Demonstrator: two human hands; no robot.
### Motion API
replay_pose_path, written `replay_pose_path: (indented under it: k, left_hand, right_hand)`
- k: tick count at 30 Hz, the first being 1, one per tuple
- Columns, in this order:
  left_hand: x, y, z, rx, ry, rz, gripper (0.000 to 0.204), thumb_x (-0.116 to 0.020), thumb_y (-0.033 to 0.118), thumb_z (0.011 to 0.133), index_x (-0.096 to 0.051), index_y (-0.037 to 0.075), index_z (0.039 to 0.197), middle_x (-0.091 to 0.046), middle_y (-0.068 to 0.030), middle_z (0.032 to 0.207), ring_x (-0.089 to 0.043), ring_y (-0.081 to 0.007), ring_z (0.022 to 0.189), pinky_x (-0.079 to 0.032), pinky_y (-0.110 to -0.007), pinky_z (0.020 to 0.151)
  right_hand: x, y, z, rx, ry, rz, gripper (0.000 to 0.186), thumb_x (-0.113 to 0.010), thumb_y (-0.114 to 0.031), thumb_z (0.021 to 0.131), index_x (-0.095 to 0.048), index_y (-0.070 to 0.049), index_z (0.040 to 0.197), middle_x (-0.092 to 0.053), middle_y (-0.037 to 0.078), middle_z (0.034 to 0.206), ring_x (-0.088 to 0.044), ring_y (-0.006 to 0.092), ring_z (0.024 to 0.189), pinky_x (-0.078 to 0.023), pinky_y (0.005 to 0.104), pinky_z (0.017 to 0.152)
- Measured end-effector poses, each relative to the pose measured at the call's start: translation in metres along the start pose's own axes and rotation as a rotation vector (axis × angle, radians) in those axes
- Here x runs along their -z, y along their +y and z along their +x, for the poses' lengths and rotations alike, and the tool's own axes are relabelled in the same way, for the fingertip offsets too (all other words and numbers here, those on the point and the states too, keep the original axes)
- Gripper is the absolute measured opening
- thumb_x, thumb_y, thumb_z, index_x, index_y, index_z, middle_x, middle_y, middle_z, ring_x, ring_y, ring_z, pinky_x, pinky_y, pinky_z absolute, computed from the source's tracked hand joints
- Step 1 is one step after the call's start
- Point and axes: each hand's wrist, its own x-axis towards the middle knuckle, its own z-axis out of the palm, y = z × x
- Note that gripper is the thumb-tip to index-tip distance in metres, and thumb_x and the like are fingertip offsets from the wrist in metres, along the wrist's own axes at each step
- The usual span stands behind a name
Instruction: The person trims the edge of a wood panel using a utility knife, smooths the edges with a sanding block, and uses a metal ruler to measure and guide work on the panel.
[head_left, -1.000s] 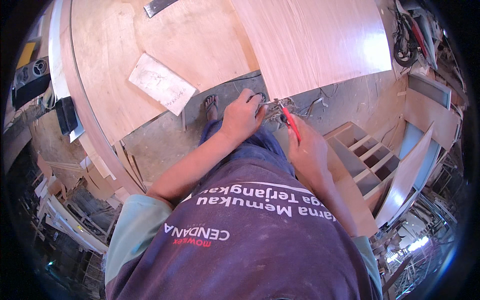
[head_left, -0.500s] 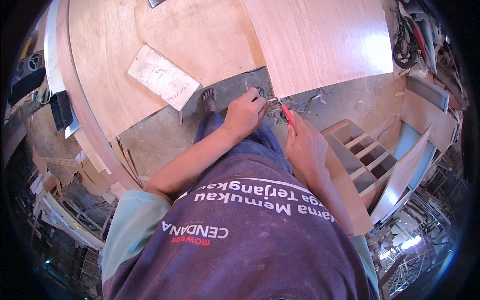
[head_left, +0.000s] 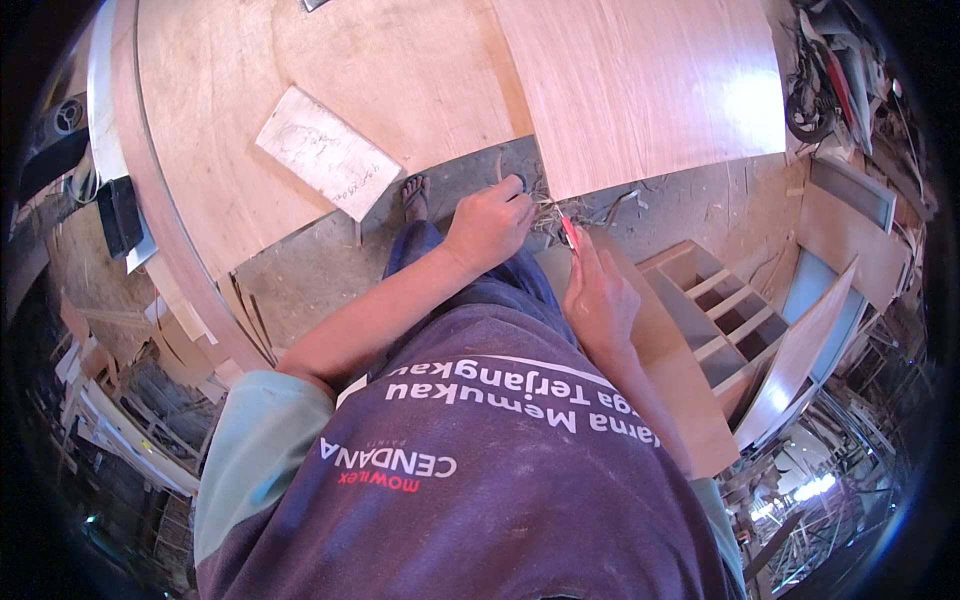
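Note:
My right hand is closed round a red utility knife, its tip pointing up close to the near left corner of a glossy wood-grain panel. To the left of the knife, my left hand is closed with fingertips pinched together. A thin pale strip shows above those fingers and seems to be held by them; its other end is hidden. The panel lies on a larger plywood sheet, and its near edge overhangs the floor.
A pale rectangular board with pencil marks rests on the plywood sheet. Wood shavings litter the floor below the panel corner. At the right stand a compartmented wooden frame and leaning boards. A black box-shaped thing is at the left edge.
My right hand with the knife has moved slightly down and left, away from the panel corner. My left hand stays closed in nearly the same place.

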Motion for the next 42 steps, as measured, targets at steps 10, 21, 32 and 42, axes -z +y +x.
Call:
replay_pose_path:
  k: [10, 21, 32, 42]
  left_hand:
    - [0.003, 0.001, -0.001, 0.007, -0.015, -0.015, 0.011, -0.075, 0.014, 0.088, -0.072, 0.006, 0.081, -0.060, -0.0091, 0.083, -0.069, -0.0303, 0.072, -0.057, -0.043, 0.062]
    - [0.000, 0.002, -0.003, 0.088, 0.034, -0.151, 0.010, -0.077, 0.013, 0.087, -0.075, 0.003, 0.085, -0.066, -0.0121, 0.084, -0.069, -0.0339, 0.074, -0.055, -0.041, 0.066]
    - [-0.002, 0.005, -0.009, 0.181, 0.018, -0.208, 0.014, -0.078, 0.015, 0.087, -0.078, 0.002, 0.089, -0.067, -0.0152, 0.080, -0.069, -0.0345, 0.074, -0.055, -0.043, 0.067]
    - [-0.001, 0.016, -0.005, 0.263, -0.079, -0.046, 0.021, -0.075, 0.026, 0.087, -0.078, 0.006, 0.091, -0.074, -0.0137, 0.087, -0.072, -0.0353, 0.079, -0.057, -0.045, 0.067]
  right_hand:
    - [-0.029, 0.021, -0.003, 0.077, 0.099, 0.101, 0.045, -0.066, -0.014, 0.096, -0.063, -0.010, 0.141, -0.069, 0.012, 0.094, -0.071, 0.0332, 0.075, -0.056, 0.0451, 0.063]
    - [-0.036, 0.033, 0.000, 0.146, 0.138, 0.096, 0.046, -0.068, -0.014, 0.095, -0.063, -0.012, 0.141, -0.065, 0.010, 0.086, -0.068, 0.0321, 0.068, -0.053, 0.0446, 0.057]
    - [-0.053, 0.038, 0.006, 0.188, 0.236, 0.191, 0.040, -0.070, -0.014, 0.094, -0.066, -0.010, 0.134, -0.067, 0.010, 0.088, -0.069, 0.0319, 0.072, -0.054, 0.0444, 0.061]
    - [-0.054, 0.048, 0.000, 0.175, 0.349, 0.280, 0.032, -0.069, -0.012, 0.094, -0.068, -0.006, 0.126, -0.072, 0.013, 0.096, -0.067, 0.0341, 0.084, -0.054, 0.0441, 0.072]
